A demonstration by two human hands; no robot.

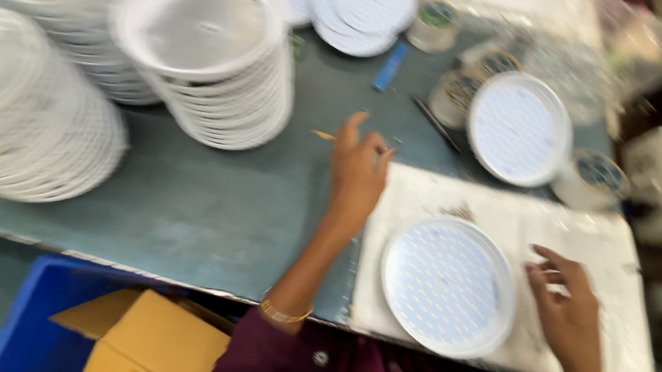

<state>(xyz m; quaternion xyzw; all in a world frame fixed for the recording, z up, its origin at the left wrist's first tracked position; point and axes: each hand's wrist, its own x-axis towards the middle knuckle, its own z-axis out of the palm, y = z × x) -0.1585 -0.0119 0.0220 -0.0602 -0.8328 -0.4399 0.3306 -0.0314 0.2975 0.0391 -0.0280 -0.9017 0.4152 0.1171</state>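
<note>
White foam sheet (566, 243) is your landmark in the head view: it lies on the grey-green table (211, 215), and the round white LED disc (448, 287), its face dotted with small chips, rests flat near the sheet's near-left part. Your right hand (567, 313) sits just right of that disc, on the sheet, fingers loosely spread and pointing toward the disc's rim; motion blur hides whether the fingertips actually touch it, and the hand grips nothing. Your left hand (358, 168) rests at the sheet's far-left corner, over the table edge of it, with the fingers curled; a thin yellowish stick (323, 135) shows just beyond them, but you cannot tell from this blurred frame whether the hand grips it. Beyond the sheet's far edge a second LED disc (519, 128) lies tilted on rolls of tape (600, 174). A dark pen-like tool (435, 124) lies on the table left of that second disc. Farther from the sheet, toward the far left, stand tall stacks of white round housings (207, 59), and a small blue object (390, 66) lies on the table beyond the left hand. Left of the sheet and below the table edge sit a blue crate (20, 350) and a yellow cardboard box (148, 353).
</note>
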